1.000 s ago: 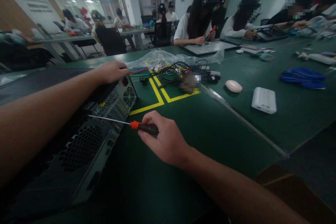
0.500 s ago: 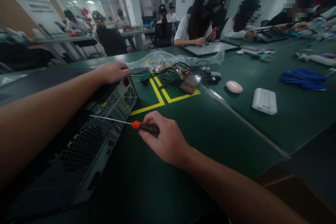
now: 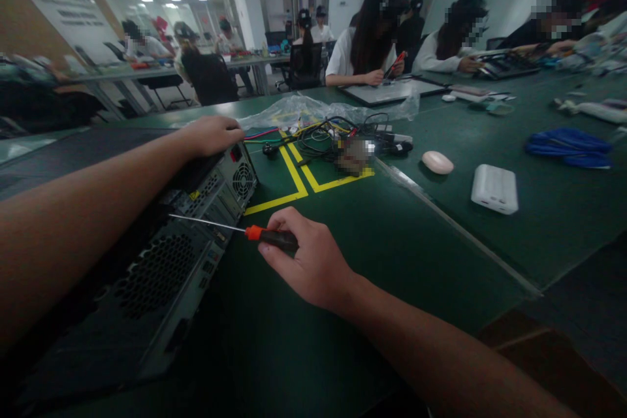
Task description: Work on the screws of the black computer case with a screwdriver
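Observation:
A dark desktop computer case (image 3: 206, 261) lies on the left of the green table, its back panel with fan grilles and ports facing right. My left hand (image 3: 215, 135) is on the top edge at the far corner of the case, fingers together and bent over it; the fingertips are mostly hidden. In my right hand (image 3: 306, 255) is a screwdriver (image 3: 272, 238) with an orange and black handle, gripped between thumb and fingers. Its long metal shaft points left, and the tip reaches the rear edge of the case. Whether it sits in a screw cannot be made out.
Yellow tape lines (image 3: 279, 202) mark the green table (image 3: 392, 261). Beyond lie tangled cables (image 3: 318, 140) and clear plastic film (image 3: 304, 108). To the right are a pale oval object (image 3: 437, 162), a white box-shaped device (image 3: 494, 189) and a blue bundle (image 3: 568, 147). Several people work across the table.

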Demonstrator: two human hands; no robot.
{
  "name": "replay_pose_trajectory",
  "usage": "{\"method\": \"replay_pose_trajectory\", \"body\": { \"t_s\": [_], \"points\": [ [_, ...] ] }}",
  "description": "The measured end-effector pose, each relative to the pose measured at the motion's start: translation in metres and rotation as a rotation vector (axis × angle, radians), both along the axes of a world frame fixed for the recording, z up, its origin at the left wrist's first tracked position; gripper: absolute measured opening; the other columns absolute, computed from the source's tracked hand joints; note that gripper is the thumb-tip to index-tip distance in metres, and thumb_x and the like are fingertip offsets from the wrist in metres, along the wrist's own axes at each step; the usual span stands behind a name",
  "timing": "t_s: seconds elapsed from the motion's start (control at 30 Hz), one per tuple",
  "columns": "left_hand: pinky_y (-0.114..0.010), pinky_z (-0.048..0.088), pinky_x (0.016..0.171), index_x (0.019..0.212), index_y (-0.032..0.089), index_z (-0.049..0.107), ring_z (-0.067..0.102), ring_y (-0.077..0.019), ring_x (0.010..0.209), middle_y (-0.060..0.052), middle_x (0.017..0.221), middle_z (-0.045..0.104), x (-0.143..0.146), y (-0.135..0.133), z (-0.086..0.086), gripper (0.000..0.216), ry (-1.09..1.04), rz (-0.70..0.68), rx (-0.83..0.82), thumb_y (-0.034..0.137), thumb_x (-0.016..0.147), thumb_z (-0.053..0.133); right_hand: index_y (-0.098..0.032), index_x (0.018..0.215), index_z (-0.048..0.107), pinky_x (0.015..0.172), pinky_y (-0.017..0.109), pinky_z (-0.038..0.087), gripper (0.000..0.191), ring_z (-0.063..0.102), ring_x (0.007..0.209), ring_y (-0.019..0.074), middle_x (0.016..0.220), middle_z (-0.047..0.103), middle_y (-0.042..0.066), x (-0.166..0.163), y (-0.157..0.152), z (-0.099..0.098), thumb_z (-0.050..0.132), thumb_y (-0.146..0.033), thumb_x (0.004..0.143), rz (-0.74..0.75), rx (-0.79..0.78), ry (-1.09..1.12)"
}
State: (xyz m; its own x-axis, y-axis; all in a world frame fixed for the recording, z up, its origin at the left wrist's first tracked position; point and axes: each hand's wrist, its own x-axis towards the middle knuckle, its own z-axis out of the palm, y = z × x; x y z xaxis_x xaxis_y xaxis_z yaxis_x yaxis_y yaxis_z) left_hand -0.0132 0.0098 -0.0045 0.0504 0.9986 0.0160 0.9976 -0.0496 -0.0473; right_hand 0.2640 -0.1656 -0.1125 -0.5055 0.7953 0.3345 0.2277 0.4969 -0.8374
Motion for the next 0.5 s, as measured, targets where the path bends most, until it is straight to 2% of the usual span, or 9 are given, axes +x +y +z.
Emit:
{"method": "replay_pose_trajectory", "body": {
  "t_s": [0.1,0.33,0.43,0.5],
  "points": [
    [-0.05,0.057,0.125,0.156,0.018,0.085,0.075,-0.0452,0.143,-0.018,0.15,0.084,-0.0052,0.0068,-0.0039,0.085,-0.023,0.011,0.026,0.061,0.097,0.042,-0.028,0.112,0.065,0.079,0.035,0.048,0.016,0.068,0.082,0.0199,0.1,0.078,0.002,0.0,-0.0001,0.0004,0.074,-0.038,0.104,-0.001,0.0,0.004],
    [-0.048,0.057,0.124,0.159,0.025,0.084,0.073,-0.0447,0.146,-0.013,0.155,0.083,-0.0073,0.0062,-0.003,0.088,-0.079,0.041,0.018,0.07,0.092,0.048,-0.028,0.111,0.066,0.08,0.035,0.047,0.015,0.07,0.085,0.0205,0.101,0.078,0.002,0.0005,-0.0009,0.0016,0.074,-0.037,0.104,0.0,0.009,0.016],
    [-0.049,0.056,0.124,0.158,0.025,0.084,0.073,-0.0441,0.146,-0.014,0.153,0.083,-0.0098,0.0078,-0.0055,0.086,-0.066,0.027,0.029,0.069,0.096,0.045,-0.027,0.111,0.067,0.08,0.035,0.048,0.015,0.069,0.084,0.02,0.102,0.079,0.002,0.0003,-0.0006,0.0013,0.074,-0.038,0.103,-0.002,0.017,0.028],
    [-0.051,0.055,0.125,0.157,0.02,0.084,0.073,-0.0438,0.144,-0.017,0.153,0.083,-0.0108,0.0088,-0.0071,0.084,-0.037,0.011,0.031,0.064,0.101,0.04,-0.027,0.111,0.068,0.08,0.035,0.048,0.016,0.068,0.083,0.0196,0.103,0.08,0.002,0.0006,-0.0002,0.0014,0.075,-0.038,0.102,-0.009,0.026,0.04]
  ]
}}
